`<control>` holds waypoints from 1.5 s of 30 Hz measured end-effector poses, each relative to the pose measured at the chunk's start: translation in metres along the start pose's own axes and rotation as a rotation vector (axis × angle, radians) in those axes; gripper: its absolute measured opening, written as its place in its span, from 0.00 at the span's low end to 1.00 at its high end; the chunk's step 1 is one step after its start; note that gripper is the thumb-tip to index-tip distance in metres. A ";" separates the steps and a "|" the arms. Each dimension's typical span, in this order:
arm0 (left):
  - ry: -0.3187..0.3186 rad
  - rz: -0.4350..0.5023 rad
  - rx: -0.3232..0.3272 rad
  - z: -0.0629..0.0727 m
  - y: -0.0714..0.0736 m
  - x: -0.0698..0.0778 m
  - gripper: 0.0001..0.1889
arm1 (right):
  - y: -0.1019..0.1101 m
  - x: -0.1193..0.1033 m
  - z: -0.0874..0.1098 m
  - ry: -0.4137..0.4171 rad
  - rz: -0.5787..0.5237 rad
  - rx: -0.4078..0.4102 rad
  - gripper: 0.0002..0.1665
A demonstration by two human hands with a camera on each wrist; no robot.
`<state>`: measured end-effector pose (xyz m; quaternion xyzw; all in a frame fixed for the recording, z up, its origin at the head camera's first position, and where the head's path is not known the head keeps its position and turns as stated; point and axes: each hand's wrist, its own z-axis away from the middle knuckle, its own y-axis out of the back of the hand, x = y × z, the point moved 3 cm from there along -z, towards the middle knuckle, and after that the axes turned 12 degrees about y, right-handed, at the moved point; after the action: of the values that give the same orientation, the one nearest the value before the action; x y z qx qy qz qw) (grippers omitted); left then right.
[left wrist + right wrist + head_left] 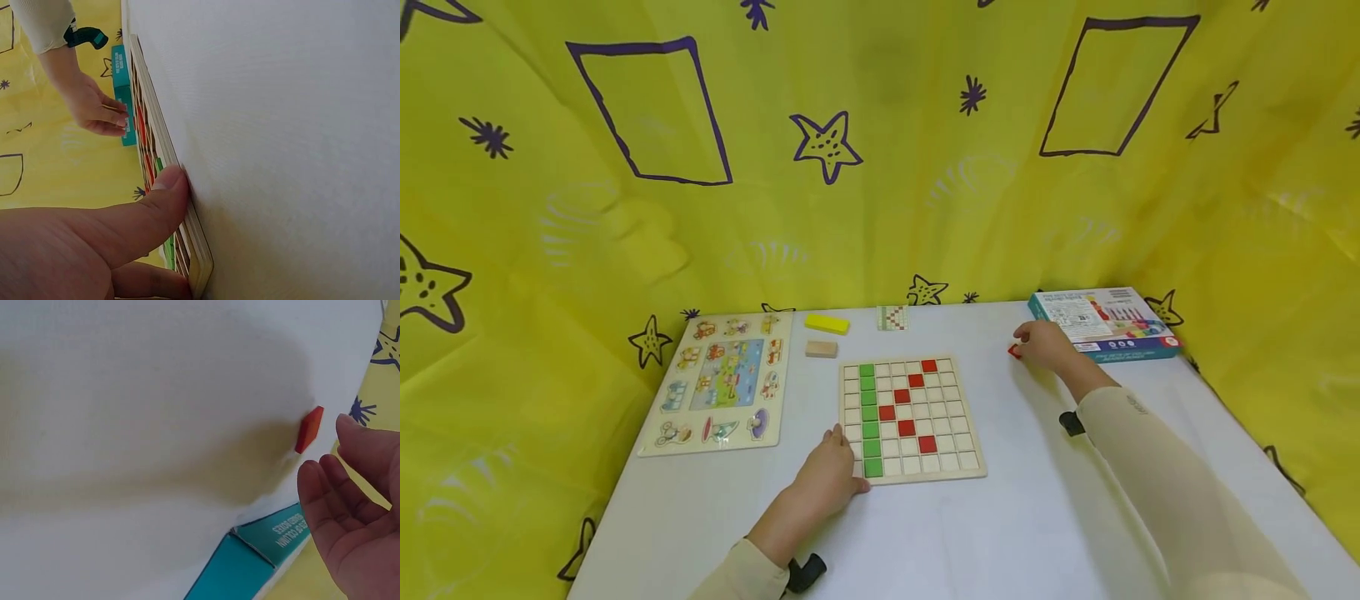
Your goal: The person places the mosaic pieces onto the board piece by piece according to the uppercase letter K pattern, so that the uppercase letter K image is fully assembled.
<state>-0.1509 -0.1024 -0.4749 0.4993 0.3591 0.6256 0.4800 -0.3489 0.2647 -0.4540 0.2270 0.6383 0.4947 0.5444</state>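
A wooden grid board lies on the white table, with a column of green tiles and several red tiles in its squares. My left hand holds the board's near left corner, its thumb against the near edge and its fingers along the left side. To the right of the board, a loose red tile lies on the table. Beside that tile is my right hand, thumb and fingers apart, with a gap to the tile in the right wrist view.
A picture puzzle board lies at left. Behind the grid board are a yellow block, a plain wooden block and a small pattern card. A teal toy box sits at back right, close to the right hand. Yellow cloth hangs behind.
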 end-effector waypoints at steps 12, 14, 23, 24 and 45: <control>0.008 -0.021 -0.008 0.001 -0.004 0.001 0.45 | -0.021 0.010 0.002 -0.038 -0.010 0.030 0.19; 0.014 -0.023 -0.006 -0.001 -0.002 0.001 0.46 | -0.020 0.007 0.001 -0.017 -0.009 0.065 0.18; 0.011 -0.034 -0.008 -0.005 0.003 0.000 0.46 | -0.015 0.004 0.009 -0.041 -0.142 0.128 0.16; 0.011 -0.037 -0.010 -0.005 0.003 0.000 0.45 | -0.015 0.004 0.010 -0.049 -0.158 0.124 0.16; 0.004 -0.064 -0.015 -0.005 0.002 0.000 0.45 | -0.026 -0.046 0.028 0.074 -0.241 0.007 0.13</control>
<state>-0.1559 -0.1027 -0.4741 0.4825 0.3711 0.6136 0.5030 -0.3023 0.2267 -0.4531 0.1322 0.6822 0.4315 0.5753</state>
